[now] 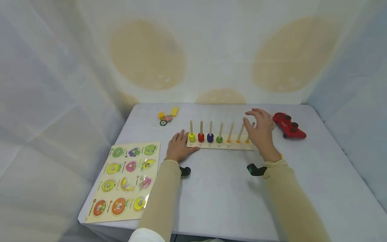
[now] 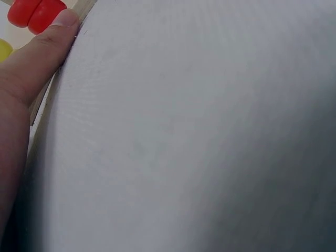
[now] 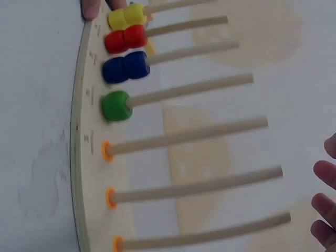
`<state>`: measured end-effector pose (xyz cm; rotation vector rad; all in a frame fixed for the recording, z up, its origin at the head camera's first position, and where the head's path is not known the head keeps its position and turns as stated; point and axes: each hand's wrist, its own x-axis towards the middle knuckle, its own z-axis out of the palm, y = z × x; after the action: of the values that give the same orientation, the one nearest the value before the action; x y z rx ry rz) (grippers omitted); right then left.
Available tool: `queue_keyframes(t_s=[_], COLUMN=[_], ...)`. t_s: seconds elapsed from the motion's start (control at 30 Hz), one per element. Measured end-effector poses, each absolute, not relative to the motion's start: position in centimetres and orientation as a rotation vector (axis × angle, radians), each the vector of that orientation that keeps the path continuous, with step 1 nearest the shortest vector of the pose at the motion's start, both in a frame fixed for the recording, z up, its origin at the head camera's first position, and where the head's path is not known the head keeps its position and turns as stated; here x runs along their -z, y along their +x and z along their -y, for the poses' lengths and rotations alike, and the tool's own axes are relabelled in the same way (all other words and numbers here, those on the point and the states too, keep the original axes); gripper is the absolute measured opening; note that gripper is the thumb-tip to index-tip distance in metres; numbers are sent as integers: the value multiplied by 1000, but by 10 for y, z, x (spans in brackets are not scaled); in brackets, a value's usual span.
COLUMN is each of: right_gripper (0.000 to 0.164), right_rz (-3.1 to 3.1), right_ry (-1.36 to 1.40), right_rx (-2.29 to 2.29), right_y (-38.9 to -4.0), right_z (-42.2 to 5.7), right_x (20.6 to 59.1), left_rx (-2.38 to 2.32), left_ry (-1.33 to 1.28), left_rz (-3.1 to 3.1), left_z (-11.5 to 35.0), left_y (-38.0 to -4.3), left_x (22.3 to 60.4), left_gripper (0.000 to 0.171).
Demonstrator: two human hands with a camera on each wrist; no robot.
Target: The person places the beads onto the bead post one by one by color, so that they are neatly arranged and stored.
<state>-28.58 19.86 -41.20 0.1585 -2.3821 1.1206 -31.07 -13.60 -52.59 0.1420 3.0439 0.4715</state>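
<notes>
Relaxed fingers (image 1: 182, 135) at a pegged board (image 1: 232, 146)

Carrying paired yellow, red and blue beads (image 3: 116, 42), plus one green bead (image 3: 116, 106), along a pale strip. Lying left end against the loosely spread left hand (image 1: 178, 148), right end near the empty, unclenched right hand (image 1: 261, 132). Showing flat wood, smooth rounded beads, slim pegs (image 3: 189, 135); facing tan-spotted cloth (image 1: 217, 64) beyond.

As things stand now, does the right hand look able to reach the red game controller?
Probably yes: the right hand looks empty, the red game controller lies close beside it, and I see nothing between them.
</notes>
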Motion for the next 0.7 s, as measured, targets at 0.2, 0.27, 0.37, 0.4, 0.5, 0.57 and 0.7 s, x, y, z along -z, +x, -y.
queue_keyframes(t_s=[0.2, 0.27, 0.37, 0.4, 0.5, 0.57, 0.7], right_gripper=[38, 42, 43, 42, 44, 47, 38], right_rz=[2386, 2484, 2706, 2781, 2948, 2983, 2893], right_ry=[4, -12, 38, 93, 275, 353, 383], right_rx=[-1129, -1104, -1059, -1035, -998, -982, -955], right_y=[-264, -252, -229, -220, -197, -185, -176], right_z=[-261, -279, -297, -302, -308, -308, -299], right_x=[436, 449, 470, 477, 495, 503, 511], left_rx=[-483, -474, -466, -473, -494, -491, -462], left_ry=[141, 131, 123, 125, 139, 148, 141], left_rz=[-3064, -3068, -3061, -3055, -3046, -3051, -3068], left_z=[141, 142, 143, 142, 141, 140, 141], left_y=[-314, -314, -312, -312, -311, -312, -314], left_x=[531, 533, 534, 534, 532, 532, 533], left_gripper=[105, 105, 105, 105, 106, 105, 104])
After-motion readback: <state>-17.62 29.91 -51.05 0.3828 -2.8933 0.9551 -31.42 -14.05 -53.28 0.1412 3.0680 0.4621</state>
